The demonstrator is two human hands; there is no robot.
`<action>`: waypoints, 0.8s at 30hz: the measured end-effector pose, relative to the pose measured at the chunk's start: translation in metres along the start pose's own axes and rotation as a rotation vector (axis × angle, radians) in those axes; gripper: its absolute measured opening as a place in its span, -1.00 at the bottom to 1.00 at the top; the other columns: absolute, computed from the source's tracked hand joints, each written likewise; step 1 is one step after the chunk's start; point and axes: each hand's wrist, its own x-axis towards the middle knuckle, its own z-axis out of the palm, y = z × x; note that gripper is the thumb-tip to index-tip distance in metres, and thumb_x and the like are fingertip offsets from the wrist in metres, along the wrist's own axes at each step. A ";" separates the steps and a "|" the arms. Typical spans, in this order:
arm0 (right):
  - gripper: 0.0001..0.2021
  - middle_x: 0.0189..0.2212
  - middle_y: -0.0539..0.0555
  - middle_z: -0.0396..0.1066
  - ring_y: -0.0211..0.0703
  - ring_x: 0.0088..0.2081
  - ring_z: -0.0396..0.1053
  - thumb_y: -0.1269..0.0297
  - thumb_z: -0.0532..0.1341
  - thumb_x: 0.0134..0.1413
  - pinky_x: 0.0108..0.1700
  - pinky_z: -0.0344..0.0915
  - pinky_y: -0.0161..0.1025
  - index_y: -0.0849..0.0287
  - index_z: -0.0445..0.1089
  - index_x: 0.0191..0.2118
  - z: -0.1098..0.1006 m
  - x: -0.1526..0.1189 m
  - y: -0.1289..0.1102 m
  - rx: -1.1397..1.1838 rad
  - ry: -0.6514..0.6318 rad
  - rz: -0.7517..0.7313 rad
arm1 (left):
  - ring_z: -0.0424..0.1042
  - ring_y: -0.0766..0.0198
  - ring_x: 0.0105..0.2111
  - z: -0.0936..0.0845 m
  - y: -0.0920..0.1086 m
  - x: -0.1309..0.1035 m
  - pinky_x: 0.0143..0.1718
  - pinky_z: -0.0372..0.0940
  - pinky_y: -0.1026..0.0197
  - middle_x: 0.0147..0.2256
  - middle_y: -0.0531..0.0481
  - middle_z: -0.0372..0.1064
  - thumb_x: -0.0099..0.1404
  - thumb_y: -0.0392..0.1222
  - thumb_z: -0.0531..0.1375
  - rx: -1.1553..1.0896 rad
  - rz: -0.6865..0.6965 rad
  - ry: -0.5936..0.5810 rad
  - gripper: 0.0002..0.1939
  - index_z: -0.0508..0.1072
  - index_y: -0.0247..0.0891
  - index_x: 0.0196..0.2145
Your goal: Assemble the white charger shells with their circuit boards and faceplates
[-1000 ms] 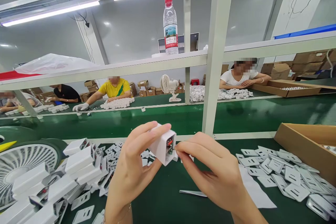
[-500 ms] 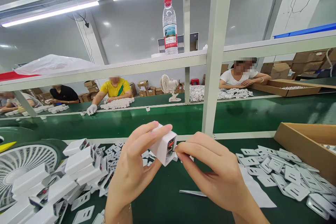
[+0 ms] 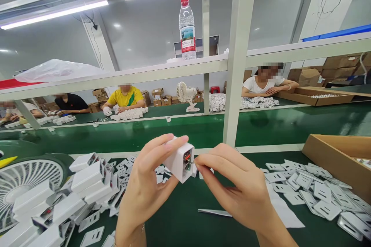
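My left hand (image 3: pixel 153 177) grips a white charger housing (image 3: pixel 177 162) between fingers and thumb. Its open end faces right and shows a red-orange port and circuit parts inside. The fingertips of my right hand (image 3: pixel 232 179) are pinched together right at that opening; a thin, small thing shows at their tips, too small to make out. Below the right hand, metal tweezers (image 3: pixel 213 212) lie on the green mat, one end hidden behind the hand. Similar charger housings (image 3: pixel 69 204) are heaped to the left of my left hand.
Flat white slotted plates (image 3: pixel 319 189) pile up at right, by a cardboard box (image 3: pixel 333 154). A round fan (image 3: pixel 20 191) sits at left. A frame post (image 3: pixel 233 85) rises ahead, with a conveyor belt (image 3: pixel 139 135) beyond. Co-workers sit across the belt; a water bottle (image 3: pixel 187 32) stands on the shelf.
My hands and the charger housing have hardly moved; the housing's opening has turned slightly. Across the belt, the yellow-shirted co-worker's gloved hand has drawn back, and small white parts on the belt have shifted right.
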 end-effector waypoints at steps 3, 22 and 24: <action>-0.77 -0.31 0.03 0.48 -0.24 -0.33 0.32 0.67 0.18 0.28 -0.30 0.29 -0.27 0.18 0.39 -0.13 0.000 -0.001 0.000 -0.012 0.001 -0.004 | 0.36 0.04 0.23 0.001 0.000 0.001 0.14 0.52 -0.11 0.19 -0.17 0.41 0.24 -0.61 0.30 -0.006 -0.005 -0.001 -0.15 0.08 -0.12 0.33; -0.80 -0.36 0.01 0.44 -0.25 -0.35 0.30 0.62 0.19 0.31 -0.34 0.28 -0.28 0.16 0.40 -0.14 -0.005 -0.002 -0.001 0.065 -0.045 0.031 | 0.34 0.03 0.25 0.000 -0.002 -0.002 0.15 0.51 -0.11 0.19 -0.16 0.41 0.24 -0.61 0.30 0.000 -0.024 -0.011 -0.15 0.09 -0.11 0.34; -0.79 -0.35 0.00 0.44 -0.26 -0.35 0.30 0.63 0.19 0.30 -0.33 0.29 -0.30 0.15 0.41 -0.15 -0.006 -0.002 -0.001 0.066 -0.031 0.040 | 0.33 0.04 0.26 0.000 -0.002 -0.001 0.19 0.48 -0.11 0.20 -0.18 0.39 0.24 -0.62 0.29 -0.022 -0.024 -0.004 -0.16 0.10 -0.15 0.33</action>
